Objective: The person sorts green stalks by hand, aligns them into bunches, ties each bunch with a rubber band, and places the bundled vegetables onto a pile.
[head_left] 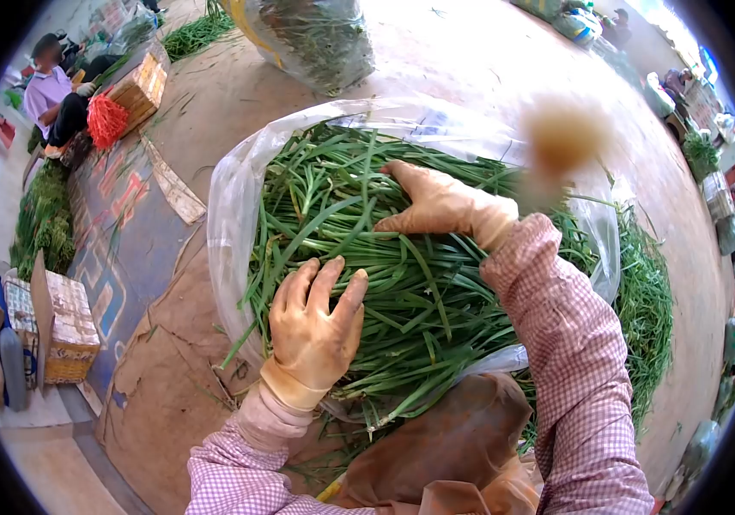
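Head view. The left hand point(316, 326), in a pale thin glove, enters from the lower left, palm down on the near left part of the green stalks point(410, 257). Its wrist is below the palm and its fingers point away from the wearer. These fingers are spread, with gaps visible between them, and pinch nothing.

The right hand point(445, 204), similarly gloved, enters from the right with the forearm rising from the lower right. The back of the hand faces up and the fingers point left across the upper middle of the stalks. Thumb and fingers stand apart in an open fork over the greens; no closed pinch is seen. The hands are apart from each other. Both checked sleeves point(578, 335) reach the wrists.

The stalks lie loosely bundled inside an open clear plastic bag point(234, 206) on the floor point(436, 56), directly before the wearer. More greens point(646, 300) lie just beside the bag on the right.

Markings: a floor sheet point(118, 215) on the left bears red and blue printed shapes; no wording can be read. Print on a filled bag point(320, 43) beyond is likewise unreadable.
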`<act>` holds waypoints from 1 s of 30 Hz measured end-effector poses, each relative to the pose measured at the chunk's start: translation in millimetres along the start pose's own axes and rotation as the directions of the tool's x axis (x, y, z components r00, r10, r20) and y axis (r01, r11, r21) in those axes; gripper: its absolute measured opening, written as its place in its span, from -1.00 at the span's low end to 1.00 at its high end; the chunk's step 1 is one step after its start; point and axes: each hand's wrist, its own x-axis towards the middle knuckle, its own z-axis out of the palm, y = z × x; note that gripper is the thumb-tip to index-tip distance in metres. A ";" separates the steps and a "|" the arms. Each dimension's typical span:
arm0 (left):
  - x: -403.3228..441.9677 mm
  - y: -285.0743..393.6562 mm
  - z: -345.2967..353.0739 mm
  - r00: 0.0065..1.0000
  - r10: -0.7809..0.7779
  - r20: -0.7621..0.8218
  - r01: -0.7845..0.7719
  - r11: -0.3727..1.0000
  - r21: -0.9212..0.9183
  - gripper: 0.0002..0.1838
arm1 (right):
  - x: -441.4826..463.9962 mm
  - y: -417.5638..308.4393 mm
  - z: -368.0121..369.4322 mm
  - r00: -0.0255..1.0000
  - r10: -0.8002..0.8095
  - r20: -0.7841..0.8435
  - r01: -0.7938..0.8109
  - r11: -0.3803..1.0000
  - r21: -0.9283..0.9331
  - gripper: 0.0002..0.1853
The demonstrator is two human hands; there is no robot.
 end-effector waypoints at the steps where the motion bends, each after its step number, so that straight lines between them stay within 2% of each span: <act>1: -1.1 0.4 -0.1 1.000 -0.004 0.000 0.004 1.000 -0.006 -0.53 | -6.9 -6.2 -2.6 1.000 0.022 0.018 -0.023 0.998 0.058 -0.15; 2: -2.1 1.1 -0.3 1.000 -0.007 0.002 0.007 1.000 -0.015 -0.54 | -17.2 -12.2 4.0 0.991 0.010 -0.135 -0.004 0.999 0.043 -0.24; 3: -2.7 1.9 -0.4 1.000 -0.009 0.002 0.009 1.000 -0.016 -0.54 | -24.1 -17.4 5.5 0.986 0.041 -0.159 -0.031 0.997 0.068 -0.26; 5: -3.3 2.8 -1.1 1.000 0.003 0.007 -0.003 1.000 -0.011 -0.55 | -36.9 -8.6 18.2 0.954 -0.021 -0.298 0.041 0.997 0.062 -0.30; 6: -3.1 2.8 -1.9 1.000 0.004 0.004 -0.004 1.000 -0.009 -0.55 | -43.7 -7.0 22.8 0.954 -0.023 -0.300 0.043 0.997 0.060 -0.30; 8: -2.0 4.1 -3.6 1.000 0.005 0.014 -0.005 1.000 -0.017 -0.55 | -54.1 -4.1 29.0 0.837 -0.141 -0.529 0.112 0.990 -0.087 -0.31; 9: -1.1 4.8 -4.2 1.000 0.006 0.014 -0.005 1.000 -0.016 -0.55 | -53.9 -1.2 29.3 0.837 -0.142 -0.529 0.113 0.990 -0.087 -0.31; 10: 0.1 5.6 -4.7 1.000 -0.001 0.019 0.001 1.000 -0.008 -0.55 | -53.0 1.7 29.2 0.832 -0.089 -0.548 0.181 0.977 0.116 -0.33; 11: 0.9 6.4 -5.5 1.000 -0.006 0.025 0.006 1.000 0.000 -0.54 | -53.4 3.8 28.0 0.830 -0.032 -0.557 0.244 0.918 0.312 -0.34; 12: 1.0 6.3 -5.6 1.000 -0.004 0.025 0.004 1.000 0.000 -0.54 | -56.9 0.0 19.7 0.851 -0.030 -0.524 0.194 0.945 0.262 -0.32; 13: 0.5 5.7 -5.2 1.000 -0.014 0.025 0.015 1.000 -0.014 -0.54 | -55.4 1.0 17.4 0.852 -0.032 -0.523 0.196 0.945 0.262 -0.32; 15: -0.4 7.2 -3.4 0.999 -0.031 0.025 0.031 0.999 -0.029 -0.54 | -52.3 3.7 12.4 0.910 -0.132 -0.393 0.248 0.933 0.262 -0.25; 17: 0.2 8.9 -2.5 0.998 -0.065 0.018 0.065 0.997 -0.046 -0.55 | -45.2 1.8 8.3 0.962 -0.161 -0.219 0.201 0.964 0.176 -0.02; 19: 1.3 8.0 -3.2 0.998 -0.061 0.024 0.062 0.997 -0.052 -0.55 | -32.5 -5.6 3.6 0.994 -0.090 -0.056 0.098 0.985 0.143 0.03; 20: 1.6 6.6 -2.8 0.998 -0.051 0.022 0.052 0.997 -0.051 -0.56 | -27.9 -4.5 6.7 0.991 -0.106 -0.081 0.112 0.990 0.085 0.04; 21: 1.8 6.8 -2.6 0.999 -0.040 0.021 0.041 0.998 -0.049 -0.56 | -23.8 -4.7 5.1 0.994 -0.101 -0.036 0.104 0.990 0.090 0.04; 23: 1.8 6.7 -2.2 0.999 -0.031 0.014 0.032 0.999 -0.015 -0.57 | -16.9 3.7 2.3 0.995 -0.099 0.016 0.087 0.928 0.363 0.04; 24: 1.2 4.3 0.7 1.000 -0.004 -0.005 0.004 1.000 0.002 -0.56 | -14.1 10.2 3.5 0.998 -0.054 0.018 0.039 0.882 0.470 0.00; 25: 1.8 3.1 0.9 0.999 0.022 -0.028 -0.022 1.000 0.019 -0.55 | -15.8 14.6 7.9 0.998 -0.057 0.016 0.043 0.883 0.468 0.00; 27: 1.5 5.4 -2.2 1.000 -0.006 -0.027 0.005 1.000 -0.008 -0.57 | -24.0 16.6 15.8 0.973 -0.065 -0.219 0.097 0.986 0.138 -0.04; 29: -0.9 6.7 -2.5 1.000 -0.001 -0.018 0.001 1.000 -0.007 -0.57 | -35.0 14.2 17.8 0.951 -0.174 -0.254 0.197 0.978 0.067 -0.17; 30: -2.8 7.4 -2.8 1.000 0.004 -0.020 -0.004 1.000 -0.002 -0.57 | -42.5 9.3 16.3 0.955 -0.145 -0.260 0.175 0.980 0.096 -0.22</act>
